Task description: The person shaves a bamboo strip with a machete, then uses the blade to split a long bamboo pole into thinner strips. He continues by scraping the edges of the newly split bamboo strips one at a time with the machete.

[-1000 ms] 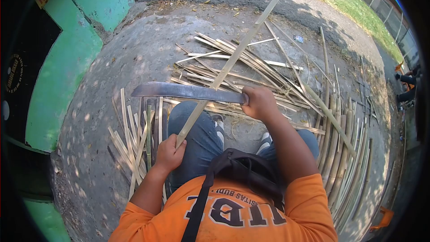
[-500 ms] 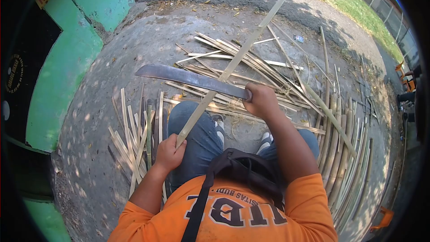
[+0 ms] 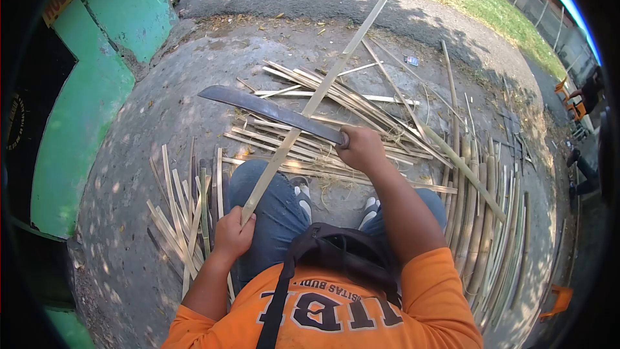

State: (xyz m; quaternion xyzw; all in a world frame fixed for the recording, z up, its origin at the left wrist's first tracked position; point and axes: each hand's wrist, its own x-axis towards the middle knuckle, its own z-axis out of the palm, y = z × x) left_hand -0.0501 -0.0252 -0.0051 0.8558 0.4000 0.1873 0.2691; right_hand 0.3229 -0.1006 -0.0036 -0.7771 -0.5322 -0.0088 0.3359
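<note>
My left hand (image 3: 234,232) is closed round the lower end of a long, flat bamboo strip (image 3: 329,79), which slants up and away to the right. My right hand (image 3: 362,149) grips the handle of a large machete (image 3: 271,110). The dark blade points left and crosses the strip near its middle, apparently resting against it. Beyond my knees, a pile of split bamboo strips (image 3: 361,106) lies on the ground under the raised strip.
More strips (image 3: 184,213) lie left of my knee. Bamboo poles (image 3: 475,220) are laid out at the right. A green wall (image 3: 77,129) stands at the left. Far right are a person (image 3: 586,171) and orange chairs (image 3: 557,300).
The view has shifted a little to the right. The machete blade tilts more steeply, its tip higher relative to the handle. Both hands keep their holds.
</note>
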